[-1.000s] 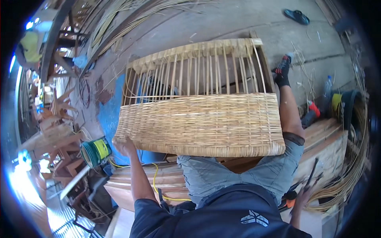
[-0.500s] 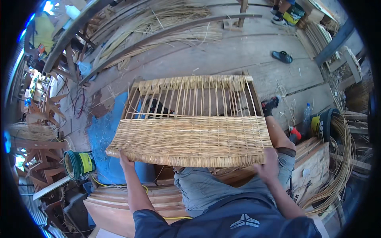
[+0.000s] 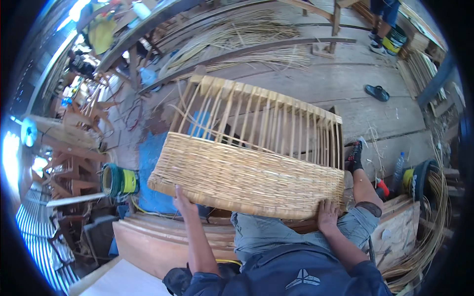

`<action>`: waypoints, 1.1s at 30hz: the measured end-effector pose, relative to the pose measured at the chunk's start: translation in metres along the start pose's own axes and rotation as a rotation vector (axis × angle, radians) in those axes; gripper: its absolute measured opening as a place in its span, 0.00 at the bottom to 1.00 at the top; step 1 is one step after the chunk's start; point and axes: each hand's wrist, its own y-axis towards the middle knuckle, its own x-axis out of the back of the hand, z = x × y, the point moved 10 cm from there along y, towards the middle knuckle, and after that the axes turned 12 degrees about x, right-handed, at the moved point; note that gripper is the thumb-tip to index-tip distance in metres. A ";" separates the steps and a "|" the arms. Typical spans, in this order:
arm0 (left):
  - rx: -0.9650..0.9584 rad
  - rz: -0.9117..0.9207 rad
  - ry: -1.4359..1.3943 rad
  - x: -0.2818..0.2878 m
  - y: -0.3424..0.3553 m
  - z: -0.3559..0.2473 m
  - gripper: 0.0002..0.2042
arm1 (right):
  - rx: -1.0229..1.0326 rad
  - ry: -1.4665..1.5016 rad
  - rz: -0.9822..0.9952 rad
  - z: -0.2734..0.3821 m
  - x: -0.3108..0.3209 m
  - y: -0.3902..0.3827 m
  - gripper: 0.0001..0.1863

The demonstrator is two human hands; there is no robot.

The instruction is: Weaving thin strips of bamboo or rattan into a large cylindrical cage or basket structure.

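Observation:
A rattan seat frame (image 3: 256, 172) lies slanted over my lap, its right side lower in the view than its left. Close weave covers the near half. Across the far half run bare parallel strands (image 3: 261, 121), wrapped around the far rail. Several loose strand ends stick out near the upper left of the weave. My left hand (image 3: 186, 204) grips the near edge toward the left, thumb on top and fingers hidden underneath. With fingers laid over the weave, my right hand (image 3: 328, 216) rests at the near right corner; its thumb is hard to make out.
A bench of stacked boards (image 3: 163, 241) is under me. Buckets stand left (image 3: 118, 180) and right (image 3: 419, 177), the right one beside a plastic bottle (image 3: 399, 166) and coiled rattan (image 3: 437, 207). A sandal (image 3: 376, 92) lies on the plank floor. Another person's legs (image 3: 383, 22) show far right.
The seat frame has turned clockwise, its right side swinging nearer. My right hand, blurred at the right corner before, now lies on the weave. My left hand keeps its grip. The view has shifted too.

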 end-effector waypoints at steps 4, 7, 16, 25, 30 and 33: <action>-0.086 -0.027 -0.014 0.005 -0.066 -0.005 0.27 | 0.040 -0.030 0.199 -0.009 -0.039 -0.007 0.27; -0.054 0.004 -0.014 0.000 -0.109 -0.001 0.28 | 0.022 0.219 0.119 -0.018 -0.043 -0.002 0.18; -0.112 0.116 0.217 0.032 -0.226 0.001 0.29 | 0.094 0.179 0.498 -0.008 -0.086 0.009 0.13; 0.060 0.031 0.318 0.055 -0.245 0.011 0.39 | 0.095 0.449 0.125 0.046 0.055 0.023 0.23; 0.073 0.038 0.327 0.049 -0.243 0.013 0.40 | 0.006 0.508 0.091 0.054 0.056 0.044 0.36; 0.052 0.062 0.334 0.044 -0.245 0.010 0.41 | -0.158 0.483 0.118 0.025 0.022 0.055 0.43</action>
